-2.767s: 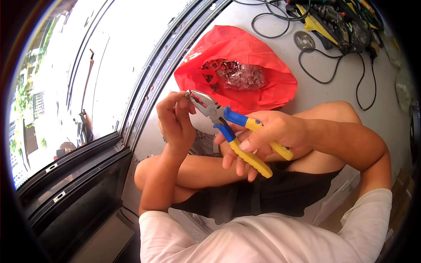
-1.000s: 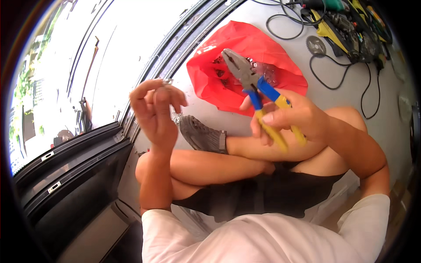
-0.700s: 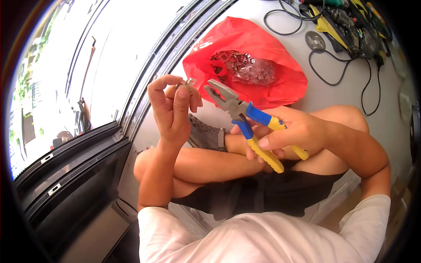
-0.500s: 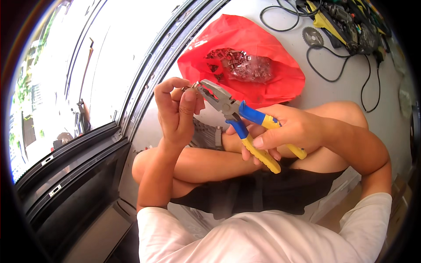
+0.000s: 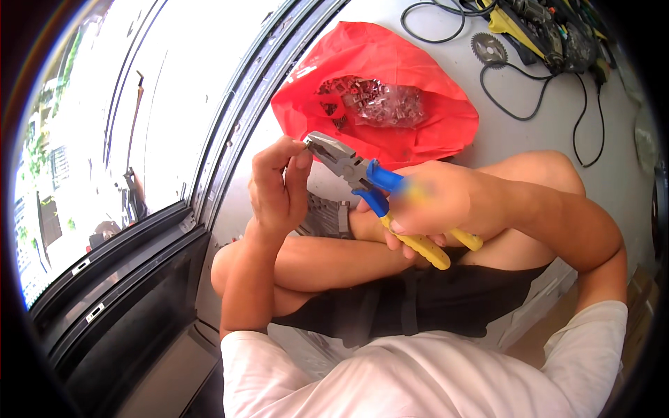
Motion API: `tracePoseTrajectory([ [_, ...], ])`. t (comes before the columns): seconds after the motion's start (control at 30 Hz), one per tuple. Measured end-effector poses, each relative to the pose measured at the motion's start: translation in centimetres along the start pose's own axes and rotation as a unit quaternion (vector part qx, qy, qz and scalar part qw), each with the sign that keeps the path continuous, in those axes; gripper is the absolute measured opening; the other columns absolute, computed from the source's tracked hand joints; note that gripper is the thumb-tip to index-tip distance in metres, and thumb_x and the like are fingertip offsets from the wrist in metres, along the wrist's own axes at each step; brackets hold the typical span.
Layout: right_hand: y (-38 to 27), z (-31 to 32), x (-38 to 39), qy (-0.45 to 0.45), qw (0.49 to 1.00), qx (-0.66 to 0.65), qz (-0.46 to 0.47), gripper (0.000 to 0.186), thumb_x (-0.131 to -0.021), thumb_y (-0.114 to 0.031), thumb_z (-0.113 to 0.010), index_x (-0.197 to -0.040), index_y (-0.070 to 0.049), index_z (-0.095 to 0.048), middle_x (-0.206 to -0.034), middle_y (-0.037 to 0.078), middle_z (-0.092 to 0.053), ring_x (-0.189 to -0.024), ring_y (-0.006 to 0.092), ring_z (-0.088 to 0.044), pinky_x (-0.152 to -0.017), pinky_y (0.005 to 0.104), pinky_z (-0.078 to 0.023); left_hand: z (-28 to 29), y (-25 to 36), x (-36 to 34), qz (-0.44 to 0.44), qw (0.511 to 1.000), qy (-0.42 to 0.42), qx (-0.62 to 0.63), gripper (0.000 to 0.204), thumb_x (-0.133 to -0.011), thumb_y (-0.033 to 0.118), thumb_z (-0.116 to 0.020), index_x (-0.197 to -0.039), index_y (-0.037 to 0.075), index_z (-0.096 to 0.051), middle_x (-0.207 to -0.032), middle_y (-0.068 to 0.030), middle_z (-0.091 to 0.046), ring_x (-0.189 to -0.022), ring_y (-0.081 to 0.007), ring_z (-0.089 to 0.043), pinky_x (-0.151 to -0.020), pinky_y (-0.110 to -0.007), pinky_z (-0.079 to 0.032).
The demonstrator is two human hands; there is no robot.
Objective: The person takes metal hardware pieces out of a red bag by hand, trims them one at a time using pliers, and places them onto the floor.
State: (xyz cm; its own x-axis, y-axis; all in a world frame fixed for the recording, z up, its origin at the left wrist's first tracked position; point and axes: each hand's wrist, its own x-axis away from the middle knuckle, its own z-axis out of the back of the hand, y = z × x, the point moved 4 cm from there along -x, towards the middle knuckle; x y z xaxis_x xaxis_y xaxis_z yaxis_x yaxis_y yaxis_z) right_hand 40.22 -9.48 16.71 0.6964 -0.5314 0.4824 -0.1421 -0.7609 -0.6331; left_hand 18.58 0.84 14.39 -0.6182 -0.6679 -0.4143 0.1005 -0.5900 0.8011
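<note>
Pliers slanting, jaws up-left, right hand wrapped round handles, left hand pinching metal bit

The pliers reached the left hand.
A second earlier their jaws stood well apart from it; by now they had met its fingertips, and the metal piece, plainer before, was mostly hidden.

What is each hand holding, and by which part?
Right hand: the pliers, by their handles. Left hand: a small metal piece, pinched at the pliers' tip; which part cannot be told.
</note>
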Motion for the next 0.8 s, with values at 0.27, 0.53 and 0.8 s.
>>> tracePoseTrajectory([
  [0.27,1.2,-0.1,-0.5,-0.037,0.995,-0.087,0.008,0.040,-0.096,-0.014,-0.065,-0.131,0.000,-0.052,-0.099,0.013,-0.064,-0.086,0.0205,-0.066,-0.077,0.0359,-0.056,-0.2,0.1,0.1,-0.059,0.997,-0.023,-0.051,0.033,-0.093,-0.019,-0.055,-0.120,-0.002,-0.045,-0.078,-0.0133,-0.057,-0.063,-0.0229,-0.055,-0.056,-0.034,-0.046],
  [0.53,2.1,-1.5,-0.3,-0.060,0.979,-0.191,-0.022,0.028,-0.095,-0.009,-0.065,-0.119,-0.003,-0.052,-0.084,0.009,-0.056,-0.075,0.0184,-0.060,-0.064,0.0345,-0.051,-0.2,0.1,0.6,-0.085,0.995,-0.008,-0.060,0.035,-0.091,-0.019,-0.054,-0.121,-0.003,-0.045,-0.076,-0.0131,-0.055,-0.059,-0.0250,-0.054,-0.053,-0.036,-0.044],
  [0.8,2.0,-2.1,0.4,-0.030,0.970,-0.237,-0.046,0.026,-0.095,-0.006,-0.062,-0.119,-0.004,-0.051,-0.079,0.006,-0.050,-0.066,0.0132,-0.049,-0.058,0.0301,-0.043,0.1,1.6,-0.4,-0.114,0.987,-0.071,-0.091,0.054,-0.083,-0.020,-0.058,-0.131,0.000,-0.046,-0.076,-0.0121,-0.056,-0.060,-0.0276,-0.053,-0.051,-0.039,-0.044],
])
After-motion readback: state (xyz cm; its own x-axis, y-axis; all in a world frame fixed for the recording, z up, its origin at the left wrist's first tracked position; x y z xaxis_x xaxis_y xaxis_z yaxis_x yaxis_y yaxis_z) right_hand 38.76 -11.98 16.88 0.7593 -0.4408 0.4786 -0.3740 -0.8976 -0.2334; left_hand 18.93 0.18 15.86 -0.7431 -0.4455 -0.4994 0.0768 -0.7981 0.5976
